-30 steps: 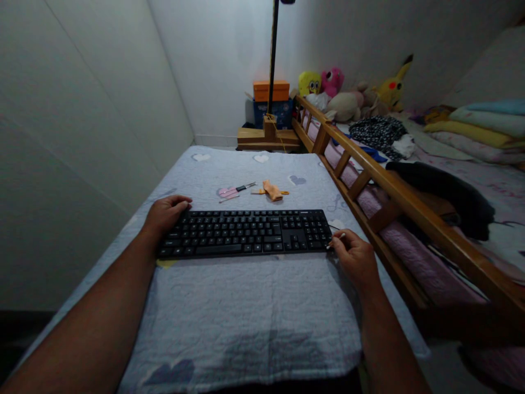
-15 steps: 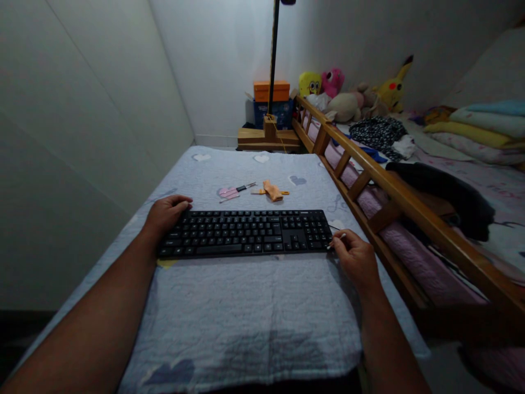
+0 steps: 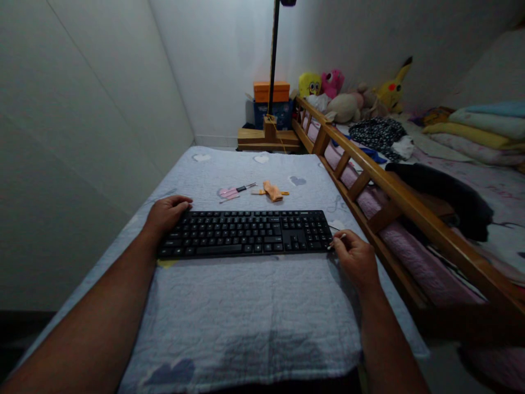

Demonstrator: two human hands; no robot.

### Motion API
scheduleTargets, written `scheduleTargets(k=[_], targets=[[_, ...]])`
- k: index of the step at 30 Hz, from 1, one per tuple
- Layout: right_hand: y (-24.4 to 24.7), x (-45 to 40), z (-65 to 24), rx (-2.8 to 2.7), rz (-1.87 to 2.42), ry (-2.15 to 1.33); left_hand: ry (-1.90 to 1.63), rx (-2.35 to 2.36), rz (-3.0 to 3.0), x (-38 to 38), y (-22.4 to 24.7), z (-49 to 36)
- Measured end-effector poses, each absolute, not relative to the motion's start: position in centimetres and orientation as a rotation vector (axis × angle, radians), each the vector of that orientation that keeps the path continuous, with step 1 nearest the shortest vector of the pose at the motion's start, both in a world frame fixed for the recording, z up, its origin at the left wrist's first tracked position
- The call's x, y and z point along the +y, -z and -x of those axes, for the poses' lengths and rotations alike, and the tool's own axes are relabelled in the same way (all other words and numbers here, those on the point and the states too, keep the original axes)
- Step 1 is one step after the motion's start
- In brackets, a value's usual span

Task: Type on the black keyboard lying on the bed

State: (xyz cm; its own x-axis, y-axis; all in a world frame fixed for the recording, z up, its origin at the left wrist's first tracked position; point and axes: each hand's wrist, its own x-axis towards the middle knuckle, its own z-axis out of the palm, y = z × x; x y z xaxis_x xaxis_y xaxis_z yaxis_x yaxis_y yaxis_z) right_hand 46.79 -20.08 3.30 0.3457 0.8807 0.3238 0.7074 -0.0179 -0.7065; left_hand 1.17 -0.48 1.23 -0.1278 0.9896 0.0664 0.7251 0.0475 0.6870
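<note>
A black keyboard (image 3: 246,234) lies across the patterned cloth (image 3: 254,306) in front of me. My left hand (image 3: 166,216) is closed around its upper left corner, with the thumb along the edge and the other fingers partly hidden. Beside the right end, my right hand (image 3: 356,256) pinches a cotton swab (image 3: 330,247), its white tip close to the lower right keys. Behind the keyboard lie a slim tool with a black grip (image 3: 241,189), another thin swab-like stick (image 3: 229,199), and a crumpled orange cloth (image 3: 272,191) over a yellow-handled brush (image 3: 286,192).
A wooden bed rail (image 3: 361,156) runs along the right side. Bedding, clothes and plush toys (image 3: 346,105) lie beyond it. At the back, an orange box (image 3: 271,91) sits behind a black pole (image 3: 273,54) on a wooden base (image 3: 254,137). The wall (image 3: 82,164) borders the left.
</note>
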Motion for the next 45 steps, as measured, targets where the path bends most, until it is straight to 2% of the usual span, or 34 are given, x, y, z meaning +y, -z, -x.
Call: scheduleTargets(k=[45], targets=[[-2.9, -19.9, -45.4, -1.519, 1.646, -0.442, -0.803, 1.905, -1.735, -0.9, -1.8, -1.4]])
